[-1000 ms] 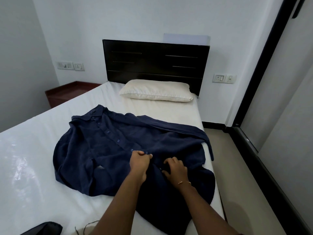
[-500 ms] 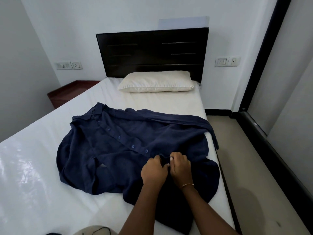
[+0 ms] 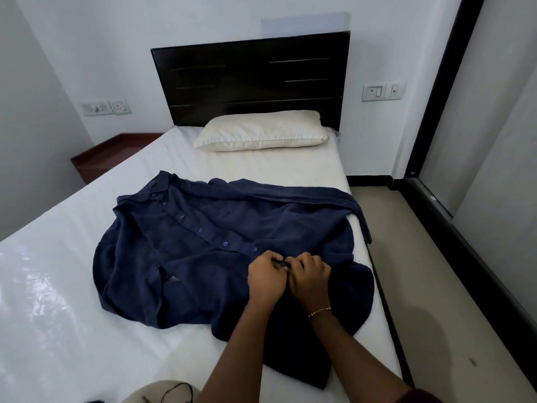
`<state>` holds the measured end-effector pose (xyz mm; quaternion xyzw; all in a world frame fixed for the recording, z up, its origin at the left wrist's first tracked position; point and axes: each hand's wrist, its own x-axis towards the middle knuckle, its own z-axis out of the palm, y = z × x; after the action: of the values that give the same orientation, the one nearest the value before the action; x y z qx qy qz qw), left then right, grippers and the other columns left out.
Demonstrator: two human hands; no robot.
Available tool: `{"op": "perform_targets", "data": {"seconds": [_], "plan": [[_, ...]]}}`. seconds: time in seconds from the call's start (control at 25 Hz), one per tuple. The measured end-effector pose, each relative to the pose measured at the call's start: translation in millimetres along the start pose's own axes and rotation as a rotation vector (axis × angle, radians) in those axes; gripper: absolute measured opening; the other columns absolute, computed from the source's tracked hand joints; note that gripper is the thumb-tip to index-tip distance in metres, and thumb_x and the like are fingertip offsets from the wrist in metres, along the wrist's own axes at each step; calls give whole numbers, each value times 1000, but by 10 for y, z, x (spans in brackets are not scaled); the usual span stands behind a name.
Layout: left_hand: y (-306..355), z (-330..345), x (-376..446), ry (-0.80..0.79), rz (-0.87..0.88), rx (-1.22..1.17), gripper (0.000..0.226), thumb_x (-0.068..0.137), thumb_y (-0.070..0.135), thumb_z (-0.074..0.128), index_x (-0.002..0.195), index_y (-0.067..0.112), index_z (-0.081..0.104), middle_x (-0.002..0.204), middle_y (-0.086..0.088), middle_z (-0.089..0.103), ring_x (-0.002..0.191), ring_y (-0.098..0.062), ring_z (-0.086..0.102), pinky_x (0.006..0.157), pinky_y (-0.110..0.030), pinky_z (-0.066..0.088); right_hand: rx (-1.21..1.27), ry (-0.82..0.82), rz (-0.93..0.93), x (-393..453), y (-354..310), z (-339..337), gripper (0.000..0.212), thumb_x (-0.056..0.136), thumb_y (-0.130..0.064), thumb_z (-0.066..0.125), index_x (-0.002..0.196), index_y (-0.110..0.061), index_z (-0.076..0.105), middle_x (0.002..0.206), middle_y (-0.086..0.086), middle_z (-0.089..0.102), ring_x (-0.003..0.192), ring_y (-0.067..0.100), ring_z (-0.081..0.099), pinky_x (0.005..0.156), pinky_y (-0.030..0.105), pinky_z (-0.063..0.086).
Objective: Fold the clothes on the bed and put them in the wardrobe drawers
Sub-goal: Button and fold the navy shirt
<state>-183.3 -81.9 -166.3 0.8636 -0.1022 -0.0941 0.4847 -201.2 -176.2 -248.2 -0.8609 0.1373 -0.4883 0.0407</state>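
Both hands moved down the shirt [image 3: 203, 257]; left hand [image 3: 266, 276] and right hand [image 3: 309, 276] pinch its front, buttoning; folding not begun

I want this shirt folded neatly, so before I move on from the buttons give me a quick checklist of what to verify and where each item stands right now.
1. Both hands on the placket: ok. The left hand and right hand pinch the navy shirt together at its front strip.
2. This button fastened: cannot tell, the fingers hide it.
3. Buttons toward the collar closed: ok, the strip lies shut there.
4. Lower hem buttoned: cannot tell, the arms cover it.
5. Shirt lying flat: not ok, the body is rumpled and bunched.
6. Sleeve on the bed: not ok, one sleeve hangs over the right edge.
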Motion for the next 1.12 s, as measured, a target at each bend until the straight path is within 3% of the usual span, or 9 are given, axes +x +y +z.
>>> {"op": "perform_targets", "data": {"seconds": [0.12, 0.2, 0.28, 0.4, 0.52, 0.6, 0.76, 0.96, 1.12], "plan": [[-59, -26, -12, -27, -96, -83, 20, 77, 2, 70, 70, 19, 64, 80, 0, 68, 84, -18, 66, 83, -35, 55, 11, 2, 22, -2, 18, 22, 6, 81, -25, 44, 83, -21, 47, 62, 0, 56, 56, 21, 51, 59, 31, 28], [-102, -23, -12, -24, -137, -119, 22, 75, 3, 72, 67, 22, 64, 80, 0, 69, 83, -18, 66, 82, -35, 55, 127, -26, 81, -2, 1, 32, 18, 81, -23, 44, 76, -14, 58, 61, 2, 60, 51, 24, 55, 58, 30, 24], [-112, 2, -22, -9, -145, -78, 18, 77, 7, 70, 70, 22, 64, 85, 1, 69, 84, -16, 65, 81, -35, 55, 244, -113, 175, -2, 5, -18, 29, 83, -24, 43, 69, -9, 63, 62, 4, 64, 53, 26, 58, 59, 31, 34], [-132, 70, -95, -32, -54, 56, 15, 82, 9, 63, 77, 23, 60, 91, 1, 67, 87, -17, 62, 79, -31, 51, 470, -345, 482, 67, -44, -172, 35, 90, -26, 43, 79, -1, 66, 76, 11, 68, 69, 25, 59, 66, 33, 43], [-140, 124, -142, -51, -19, 69, 18, 86, 6, 55, 78, 22, 57, 88, 2, 65, 85, -18, 61, 69, -25, 45, 843, -575, 839, 334, 23, -310, 19, 95, -15, 51, 87, -2, 62, 84, 10, 60, 81, 19, 51, 66, 26, 39], [-130, 131, -149, -44, -64, 8, 24, 88, 4, 52, 74, 23, 54, 80, 5, 61, 79, -16, 57, 66, -24, 44, 990, -634, 944, 443, 73, -404, 13, 94, -6, 50, 96, -1, 62, 88, 9, 57, 85, 18, 50, 66, 20, 41], [-98, 138, -183, -53, -87, -83, 16, 90, 4, 51, 84, 18, 57, 81, 2, 59, 81, -16, 55, 77, -27, 46, 966, -660, 930, 294, 140, -479, 28, 86, 14, 46, 110, 7, 59, 97, 8, 59, 89, 17, 53, 65, 7, 45], [-108, 154, -261, -14, -85, -153, 13, 92, 6, 52, 88, 17, 58, 78, 3, 58, 80, -17, 56, 77, -30, 48, 939, -618, 913, 213, 129, -470, 23, 86, 8, 54, 108, 6, 61, 97, 9, 60, 86, 14, 55, 67, 7, 44], [-109, 199, -261, -94, -45, -134, 19, 92, 7, 50, 102, 16, 62, 94, -4, 63, 87, -21, 59, 81, -35, 50, 901, -580, 888, 150, 152, -455, 19, 88, 3, 56, 106, 5, 62, 95, 8, 61, 85, 13, 57, 69, 7, 46]]}}
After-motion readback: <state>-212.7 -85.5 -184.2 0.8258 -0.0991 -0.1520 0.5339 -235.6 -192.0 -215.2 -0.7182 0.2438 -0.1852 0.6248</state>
